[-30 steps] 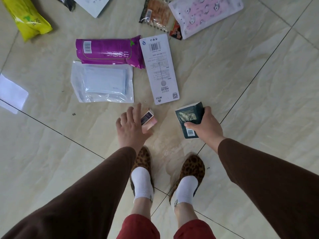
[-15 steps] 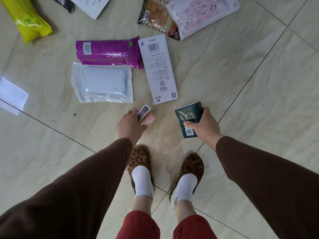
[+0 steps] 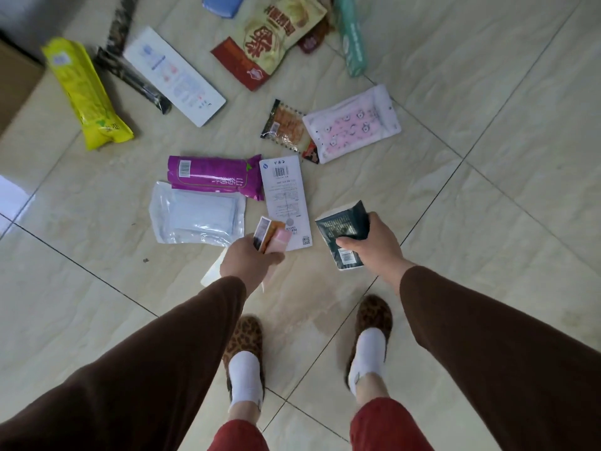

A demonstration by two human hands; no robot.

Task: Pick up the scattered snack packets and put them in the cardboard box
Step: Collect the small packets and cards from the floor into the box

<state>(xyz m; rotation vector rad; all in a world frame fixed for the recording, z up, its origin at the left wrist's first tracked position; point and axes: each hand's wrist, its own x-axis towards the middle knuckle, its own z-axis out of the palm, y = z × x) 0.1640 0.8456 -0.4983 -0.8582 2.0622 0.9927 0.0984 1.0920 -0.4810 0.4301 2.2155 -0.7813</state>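
We grip small pink-orange packet (image 3: 271,237) in left hand (image 3: 248,260), dark green packet (image 3: 343,231) in right hand (image 3: 379,247); shallow pinch risks dropping pink-orange packet en route to cardboard box (image 3: 16,79).

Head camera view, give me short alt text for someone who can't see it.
Seen from above, a standing person's left hand grips a small pink packet and the right hand grips a dark green packet. More packets lie scattered on the tiled floor ahead, including a purple packet and a yellow packet.
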